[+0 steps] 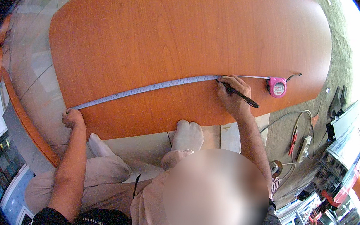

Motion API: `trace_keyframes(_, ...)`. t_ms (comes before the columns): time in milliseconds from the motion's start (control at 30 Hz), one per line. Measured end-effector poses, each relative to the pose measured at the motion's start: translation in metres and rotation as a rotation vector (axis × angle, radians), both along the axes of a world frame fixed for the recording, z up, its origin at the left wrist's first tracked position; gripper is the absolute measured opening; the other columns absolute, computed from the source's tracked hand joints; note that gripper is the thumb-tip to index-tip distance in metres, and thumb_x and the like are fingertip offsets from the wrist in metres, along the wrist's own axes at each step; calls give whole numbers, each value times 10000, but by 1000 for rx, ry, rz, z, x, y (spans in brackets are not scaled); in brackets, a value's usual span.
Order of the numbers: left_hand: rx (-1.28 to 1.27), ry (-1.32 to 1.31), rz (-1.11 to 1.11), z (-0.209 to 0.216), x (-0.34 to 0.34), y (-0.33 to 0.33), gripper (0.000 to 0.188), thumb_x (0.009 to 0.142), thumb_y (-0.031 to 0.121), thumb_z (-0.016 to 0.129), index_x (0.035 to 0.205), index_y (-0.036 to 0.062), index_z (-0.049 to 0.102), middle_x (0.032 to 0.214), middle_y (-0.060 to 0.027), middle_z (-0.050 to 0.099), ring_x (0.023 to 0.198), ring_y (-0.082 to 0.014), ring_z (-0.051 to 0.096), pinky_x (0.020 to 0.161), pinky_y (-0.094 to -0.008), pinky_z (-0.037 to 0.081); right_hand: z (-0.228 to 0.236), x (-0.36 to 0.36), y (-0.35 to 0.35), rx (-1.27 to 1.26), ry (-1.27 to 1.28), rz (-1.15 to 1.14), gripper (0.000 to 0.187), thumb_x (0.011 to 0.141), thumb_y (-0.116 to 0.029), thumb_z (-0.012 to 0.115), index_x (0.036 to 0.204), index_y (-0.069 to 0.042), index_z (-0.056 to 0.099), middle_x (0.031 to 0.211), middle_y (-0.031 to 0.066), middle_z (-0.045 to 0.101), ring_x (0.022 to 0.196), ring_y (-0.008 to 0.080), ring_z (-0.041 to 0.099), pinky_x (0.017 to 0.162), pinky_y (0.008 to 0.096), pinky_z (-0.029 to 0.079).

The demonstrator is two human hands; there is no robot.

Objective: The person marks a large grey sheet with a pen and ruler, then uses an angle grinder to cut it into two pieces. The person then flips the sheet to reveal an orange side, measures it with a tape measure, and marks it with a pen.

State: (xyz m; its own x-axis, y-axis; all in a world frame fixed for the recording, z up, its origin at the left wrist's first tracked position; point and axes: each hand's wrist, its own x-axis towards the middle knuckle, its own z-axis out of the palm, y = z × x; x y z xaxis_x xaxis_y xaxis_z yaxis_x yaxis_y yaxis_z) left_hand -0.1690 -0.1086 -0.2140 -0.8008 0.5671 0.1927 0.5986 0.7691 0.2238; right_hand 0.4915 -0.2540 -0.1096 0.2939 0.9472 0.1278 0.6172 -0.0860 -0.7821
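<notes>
A large wood-grain board [166,36] lies flat in front of me. Across its near part runs the pale blade of a tape measure [278,87], whose pink case rests on the board to the right. At the board's left edge my left hand [73,119] is closed on the blade's end. My right hand [233,96] holds a black marker pen [239,94] and rests on the board by the blade, partly covering it. The pen points up and left toward the blade; its tip is hard to make out.
My foot [188,135] is at the board's near edge. To the right on the ground are a cable, a red-handled tool [293,143] and a white power strip [304,149]. A curved orange-edged panel [30,118] stands at left. Metal stock and tools [336,173] are piled at lower right.
</notes>
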Motion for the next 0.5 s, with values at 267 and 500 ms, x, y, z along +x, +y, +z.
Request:
trace_keyframes(267,22,9,-58,-2,-5,1,358,964,270,521,1189,76,722,1260,-273,620,1135,-465,629,1005,-542,497,2,1,0,0,-14,20,107,789,-59,752,893,-48,733,885,134,733,791,341,719,703,412,592)
trace_keyframes(500,99,-91,-5,7,5,2,370,966,277,518,1172,45,719,1259,-277,619,1126,-488,630,985,-567,506,2,-1,1,22,-26,24,93,794,-62,757,879,-52,722,861,150,720,769,342,715,691,403,587)
